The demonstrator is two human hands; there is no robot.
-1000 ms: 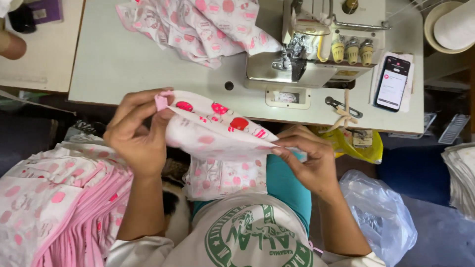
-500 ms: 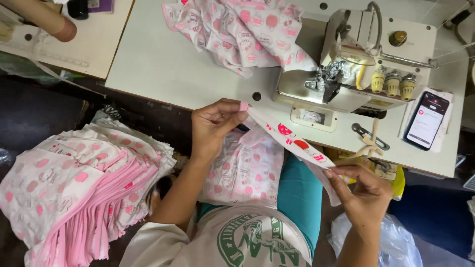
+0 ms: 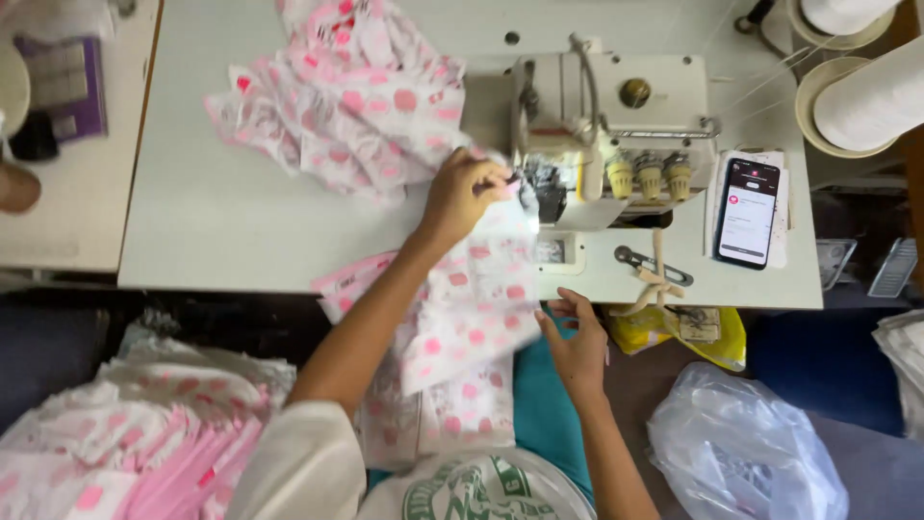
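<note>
The white cloth piece with pink spots [image 3: 476,299] was pinched at twelve o'clock by the left hand [image 3: 467,193] and touched at three o'clock by the spread right hand [image 3: 577,351].

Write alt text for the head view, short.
Seen from above, a person's left hand pushes a white fabric piece with pink spots up to the sewing machine, while the right hand steadies its lower edge. More spotted fabric lies on the table; a phone sits right.

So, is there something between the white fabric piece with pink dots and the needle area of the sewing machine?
Nothing visible. The left hand already holds the white pink-dotted fabric piece against the grey-white sewing machine; the right hand touches its lower edge.
</note>
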